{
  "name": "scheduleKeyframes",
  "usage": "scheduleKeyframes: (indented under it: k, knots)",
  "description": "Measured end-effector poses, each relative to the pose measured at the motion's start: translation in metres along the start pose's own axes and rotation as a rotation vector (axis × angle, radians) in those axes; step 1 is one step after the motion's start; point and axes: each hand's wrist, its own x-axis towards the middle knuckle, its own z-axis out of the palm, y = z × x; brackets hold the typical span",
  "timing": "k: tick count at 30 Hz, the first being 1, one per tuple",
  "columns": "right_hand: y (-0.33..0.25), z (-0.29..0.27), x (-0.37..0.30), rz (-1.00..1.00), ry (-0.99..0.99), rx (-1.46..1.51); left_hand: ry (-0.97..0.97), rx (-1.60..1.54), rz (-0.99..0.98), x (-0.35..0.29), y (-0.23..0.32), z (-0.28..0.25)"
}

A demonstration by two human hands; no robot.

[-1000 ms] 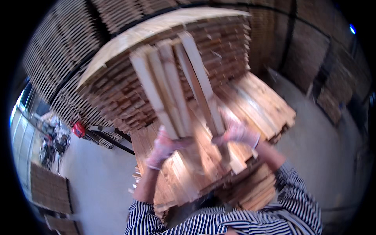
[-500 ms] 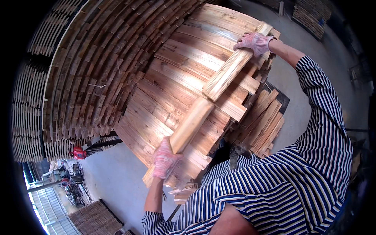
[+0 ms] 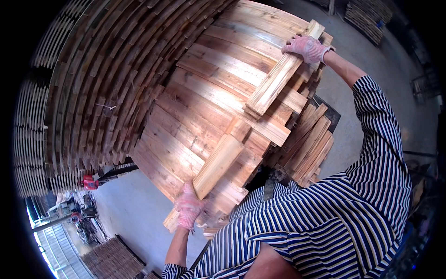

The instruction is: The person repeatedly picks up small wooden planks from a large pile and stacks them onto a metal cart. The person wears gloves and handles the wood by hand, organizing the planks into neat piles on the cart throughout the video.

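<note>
My right hand (image 3: 308, 49), in a pink-and-white knit glove, is closed over a short pale wooden board (image 3: 274, 86), with another board edge showing beneath its near end. Another pale board (image 3: 218, 165) is gripped by my gloved left hand (image 3: 188, 204) near its lower end; my thumb lies along its side. A gap separates the two boards' facing ends. Both lie over a broad layer of reddish planks (image 3: 186, 111) set side by side. Uneven plank ends jut out toward me along the near edge.
On the left rises a tall stack of rough boards (image 3: 93, 93). Loose wood strips (image 3: 309, 144) are piled beside my body, right of the planks. A red-ended tool or machine part (image 3: 90, 182) shows below the tall stack. Another board stack (image 3: 114, 260) stands at lower left.
My left hand has moved down and left, drawing its board away from the right-hand one and opening a gap. My right hand has shifted slightly right. The whole view has moved a little.
</note>
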Motion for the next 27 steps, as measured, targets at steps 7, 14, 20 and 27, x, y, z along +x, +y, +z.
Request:
scheduleKeyframes:
  k: [7, 14, 20, 27]
  knots:
    - [0.031, -0.006, -0.012, -0.079, 0.039, 0.028, 0.079, 0.004, 0.174, -0.003, 0.012, -0.012]
    - [0.014, 0.024, -0.01, -0.12, 0.046, 0.098, 0.007, -0.029, 0.205, 0.009, 0.03, -0.009]
    - [0.054, -0.035, 0.025, -0.049, 0.171, 0.181, 0.078, -0.13, 0.129, 0.045, 0.012, -0.078]
    - [0.004, -0.093, 0.165, 0.087, 0.165, -0.005, 0.332, -0.079, 0.097, 0.187, -0.034, -0.141]
